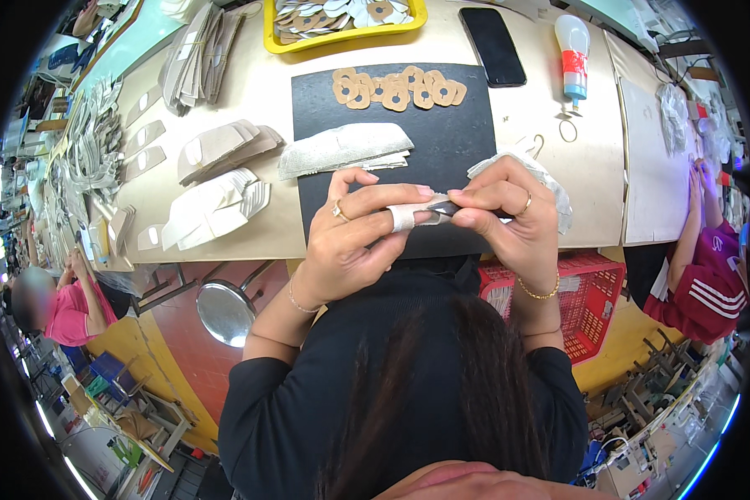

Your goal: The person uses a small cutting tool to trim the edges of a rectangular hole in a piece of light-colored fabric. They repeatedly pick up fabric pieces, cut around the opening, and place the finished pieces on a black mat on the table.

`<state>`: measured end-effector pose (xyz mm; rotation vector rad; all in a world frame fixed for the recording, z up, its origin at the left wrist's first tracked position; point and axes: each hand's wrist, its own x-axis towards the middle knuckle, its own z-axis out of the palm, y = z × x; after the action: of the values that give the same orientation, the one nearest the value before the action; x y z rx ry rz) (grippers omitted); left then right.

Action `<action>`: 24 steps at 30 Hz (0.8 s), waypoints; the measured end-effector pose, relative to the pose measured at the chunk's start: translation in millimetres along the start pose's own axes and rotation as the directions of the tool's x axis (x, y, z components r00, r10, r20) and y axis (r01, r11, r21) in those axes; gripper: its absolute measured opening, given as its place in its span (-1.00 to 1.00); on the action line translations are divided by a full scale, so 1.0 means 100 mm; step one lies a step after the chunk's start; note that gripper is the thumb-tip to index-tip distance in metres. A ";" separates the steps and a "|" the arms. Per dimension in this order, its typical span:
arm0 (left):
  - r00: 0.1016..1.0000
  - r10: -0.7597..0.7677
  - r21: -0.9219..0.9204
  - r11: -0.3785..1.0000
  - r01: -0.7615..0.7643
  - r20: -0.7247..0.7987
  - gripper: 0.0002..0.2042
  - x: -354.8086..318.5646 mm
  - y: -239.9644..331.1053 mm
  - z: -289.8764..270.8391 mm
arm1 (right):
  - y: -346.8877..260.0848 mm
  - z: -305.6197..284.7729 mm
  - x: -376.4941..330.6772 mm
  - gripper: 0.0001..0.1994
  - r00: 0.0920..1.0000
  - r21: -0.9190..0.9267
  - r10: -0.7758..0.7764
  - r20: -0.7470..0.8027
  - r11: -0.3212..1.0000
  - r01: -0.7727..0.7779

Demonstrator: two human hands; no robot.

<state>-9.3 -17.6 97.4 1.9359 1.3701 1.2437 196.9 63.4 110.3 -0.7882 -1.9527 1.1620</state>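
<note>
Now | right hand [512, 208] pinching one dark tool [447, 208] | left hand [350, 225]: hold unclear | one phone [493, 47] | one tray [342, 42]

Right hand [512, 200] pinches a slim dark tool [446, 208] near the fingertips of the left hand [350, 229], one finger wrapped in a white band [402, 218]. Below, flat black mat [462, 137] bearing tan scalloped pieces [396, 90]; yellow plastic tray [346, 42] beyond.
</note>
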 end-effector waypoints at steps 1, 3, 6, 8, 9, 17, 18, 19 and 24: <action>1.000 -0.001 -0.016 1.000 0.001 0.004 -0.78 0.00 0.00 0.00 | -0.01 0.00 0.00 -0.80 1.000 0.020 0.022 0.005 1.000 -0.022; 1.000 0.000 -0.049 0.999 0.001 0.012 -0.78 0.01 0.01 0.00 | -0.03 -0.01 -0.01 -0.78 0.998 0.058 0.066 0.015 0.996 -0.066; 1.000 0.000 -0.065 0.998 0.002 0.024 -0.78 0.01 0.01 0.00 | -0.02 -0.03 0.01 -0.80 0.999 0.022 -0.001 0.041 1.000 0.000; 1.000 -0.002 -0.061 0.998 0.004 0.029 -0.78 0.01 0.01 0.00 | -0.03 -0.03 0.02 -0.80 0.999 0.017 -0.007 0.046 1.000 0.006; 1.000 -0.003 -0.060 0.998 0.005 0.030 -0.78 0.00 0.01 0.00 | -0.03 -0.04 0.02 -0.80 0.999 0.015 -0.010 0.049 1.000 0.009; 0.999 -0.017 -0.097 0.995 0.020 0.033 -0.78 -0.02 0.01 0.00 | -0.05 -0.04 0.01 -0.80 0.997 0.039 0.050 0.064 0.998 -0.052; 0.999 -0.016 -0.101 0.995 0.020 0.035 -0.78 -0.01 0.01 0.00 | -0.05 -0.04 0.01 -0.80 0.996 0.036 0.052 0.071 0.998 -0.055; 0.999 -0.015 -0.096 0.995 0.019 0.044 -0.78 -0.01 0.01 -0.01 | -0.05 -0.05 0.01 -0.80 0.996 0.026 0.047 0.072 0.998 -0.049; 0.998 -0.018 -0.098 0.995 0.023 0.059 -0.78 -0.01 0.01 -0.01 | -0.07 -0.05 0.03 -0.80 0.995 0.035 0.067 0.075 0.997 -0.070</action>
<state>-9.8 -19.4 98.3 1.8715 1.2723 1.2125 198.1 65.1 119.3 -0.8086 -1.9709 1.2814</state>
